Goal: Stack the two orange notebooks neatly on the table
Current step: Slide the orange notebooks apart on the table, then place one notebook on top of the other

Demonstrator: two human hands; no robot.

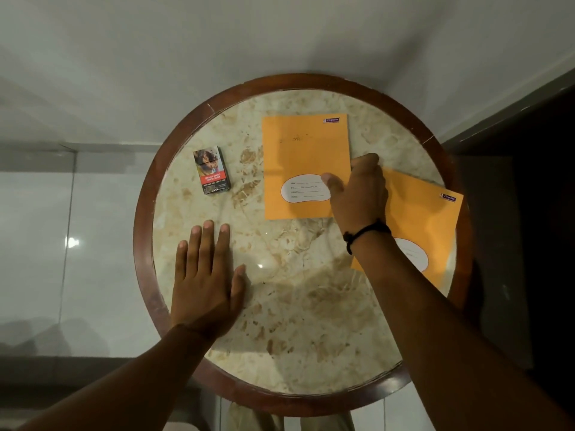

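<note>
Two orange notebooks lie on a round marble table (298, 306). The first orange notebook (303, 154) lies flat and straight near the far middle. The second orange notebook (426, 222) lies tilted at the right, its corner past the wooden rim, partly hidden under my right arm. My right hand (357, 197) grips the right edge of the first notebook, thumb on the cover, fingers curled at its edge. My left hand (207, 278) rests flat on the marble at the left, fingers apart, holding nothing.
A cigarette pack (212, 170) lies on the table's left side, beyond my left hand. A dark wooden rim (146, 194) rings the marble. Pale floor tiles surround the table, with a dark surface to the right.
</note>
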